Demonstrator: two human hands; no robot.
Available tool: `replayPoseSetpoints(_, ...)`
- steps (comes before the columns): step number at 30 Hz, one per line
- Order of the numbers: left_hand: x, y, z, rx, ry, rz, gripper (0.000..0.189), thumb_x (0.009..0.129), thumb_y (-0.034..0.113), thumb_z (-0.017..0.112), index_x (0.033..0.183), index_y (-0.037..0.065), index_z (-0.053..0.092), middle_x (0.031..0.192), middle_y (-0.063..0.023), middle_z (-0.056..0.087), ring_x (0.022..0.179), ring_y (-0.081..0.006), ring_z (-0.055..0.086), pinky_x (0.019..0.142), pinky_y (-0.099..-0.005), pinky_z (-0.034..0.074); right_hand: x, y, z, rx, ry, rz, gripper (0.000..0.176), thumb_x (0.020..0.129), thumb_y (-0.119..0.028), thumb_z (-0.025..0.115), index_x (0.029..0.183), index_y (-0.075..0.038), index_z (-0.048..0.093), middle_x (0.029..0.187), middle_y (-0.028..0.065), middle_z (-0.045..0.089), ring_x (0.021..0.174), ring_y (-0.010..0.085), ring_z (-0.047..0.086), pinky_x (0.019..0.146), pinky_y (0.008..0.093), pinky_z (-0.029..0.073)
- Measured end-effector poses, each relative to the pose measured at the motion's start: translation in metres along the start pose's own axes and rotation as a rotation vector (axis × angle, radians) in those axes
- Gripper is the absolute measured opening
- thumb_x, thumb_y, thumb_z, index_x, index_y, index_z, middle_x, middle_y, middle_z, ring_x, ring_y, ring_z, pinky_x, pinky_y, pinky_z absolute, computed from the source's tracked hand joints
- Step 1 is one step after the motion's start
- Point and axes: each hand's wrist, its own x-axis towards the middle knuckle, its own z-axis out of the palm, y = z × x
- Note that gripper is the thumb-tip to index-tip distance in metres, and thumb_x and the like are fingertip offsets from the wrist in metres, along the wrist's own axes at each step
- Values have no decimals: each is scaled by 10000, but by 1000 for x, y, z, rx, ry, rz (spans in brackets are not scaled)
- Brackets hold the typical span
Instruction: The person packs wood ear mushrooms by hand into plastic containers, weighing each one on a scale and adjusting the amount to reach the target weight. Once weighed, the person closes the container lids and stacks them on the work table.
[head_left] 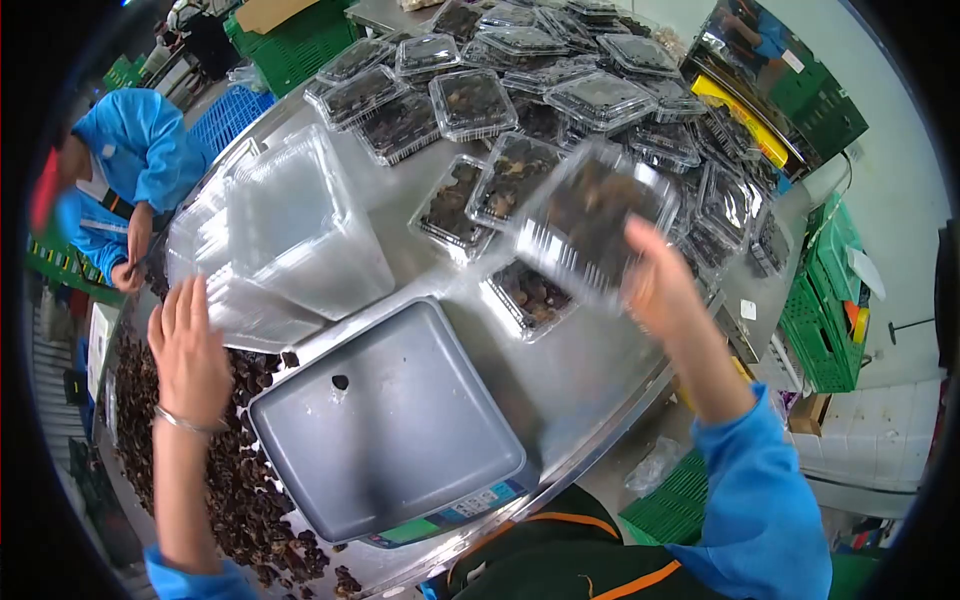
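Note:
Fingers of my right hand (662, 285) grip the near edge of a clear plastic clamshell box (595, 215) filled with dark brown pieces that look like dried mushrooms. Motion blurs this box, which is held up over other filled boxes (535, 295) on the metal table. My left hand (190, 355), with a bangle at the wrist, has its fingers stretched out at the near side of a stack of empty clear boxes (280, 215). Between the hands stands a grey-topped weighing scale (390, 420), with one small dark piece (340, 382) on its pan.
Loose dark pieces (250, 490) cover the table's left side. Filled boxes (600, 95) pile up at the back. A co-worker in blue sleeves (150, 150) stands across the left edge. Green crates (825, 300) stand at right, and the table's curved edge (610, 435) runs in front.

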Motion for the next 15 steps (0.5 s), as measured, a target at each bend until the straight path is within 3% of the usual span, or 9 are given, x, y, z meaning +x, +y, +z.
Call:
replayPoseSetpoints(1, 7, -18, 1, 34, -374, -91, 516, 739, -28, 491, 1250, 4, 435, 1095, -162, 554, 1124, -293, 465, 1032, -455, 243, 23, -34, -1, -31, -79, -23, 347, 844, -279, 596, 1121, -88, 512, 906, 43, 634, 733, 157, 638, 535, 294, 525)
replayPoseSetpoints(2, 3, -45, 21, 5, -359, 13, 428, 725, -35, 499, 1149, 21, 509, 970, -133, 586, 1030, -285, 507, 1014, -446, 270, 42, -54, 22, 93, 32, -143, 292, 861, -273, 579, 1077, -85, 520, 807, 37, 639, 660, 154, 631, 529, 283, 522)
replayPoseSetpoints(3, 13, -53, 18, -7, -382, 105, 365, 713, -38, 509, 1071, 28, 531, 943, -130, 577, 985, -292, 510, 989, -440, 290, 92, -77, -20, 101, -205, -101, 303, 875, -275, 560, 1077, -55, 509, 789, 53, 645, 627, 165, 627, 575, 300, 545)
replayPoseSetpoints(4, 21, -57, 14, -21, -408, 195, 303, 702, -41, 519, 993, 35, 553, 915, -126, 568, 941, -299, 514, 965, -434, 311, 135, -98, -46, 76, -323, -69, 428, 876, -291, 558, 1152, 17, 449, 1008, 164, 598, 810, 214, 618, 696, 360, 554)
replayPoseSetpoints(6, 26, -55, 17, -68, -287, 248, 236, 690, -41, 532, 913, 37, 550, 852, -117, 551, 881, -300, 508, 934, -428, 325, 119, -106, 8, 70, 170, -192, 556, 868, -292, 566, 1222, 83, 359, 1204, 227, 448, 1003, 272, 532, 800, 429, 522)
replayPoseSetpoints(7, 27, -55, 18, -120, -157, 296, 173, 679, -41, 546, 832, 40, 546, 789, -107, 533, 821, -302, 501, 903, -422, 339, 117, -97, 9, 7, 48, -207, 603, 860, -277, 573, 1277, 67, 306, 1320, 243, 297, 1126, 310, 432, 866, 467, 484)
replayPoseSetpoints(10, 32, -47, 13, -202, -89, 274, 151, 651, -34, 603, 735, 42, 504, 719, -93, 493, 757, -297, 478, 848, -412, 347, 88, -41, 20, -58, -256, -20, 315, 848, -191, 574, 1116, -31, 525, 1005, 118, 605, 869, 213, 590, 694, 334, 498)
replayPoseSetpoints(13, 35, -56, 1, -241, -175, 97, 222, 600, -23, 672, 699, 41, 484, 695, -96, 476, 741, -298, 462, 821, -389, 348, 33, 23, 49, -127, -401, 151, 271, 875, -143, 559, 1119, -29, 532, 964, 111, 620, 784, 165, 604, 583, 259, 487)
replayPoseSetpoints(15, 24, -47, -6, -291, 58, -44, 251, 580, 8, 720, 716, 43, 512, 696, -79, 494, 696, -250, 497, 679, -352, 404, -17, 52, 80, -285, -659, 247, 280, 898, -175, 550, 1125, -14, 529, 909, 106, 627, 803, 147, 605, 585, 252, 486)
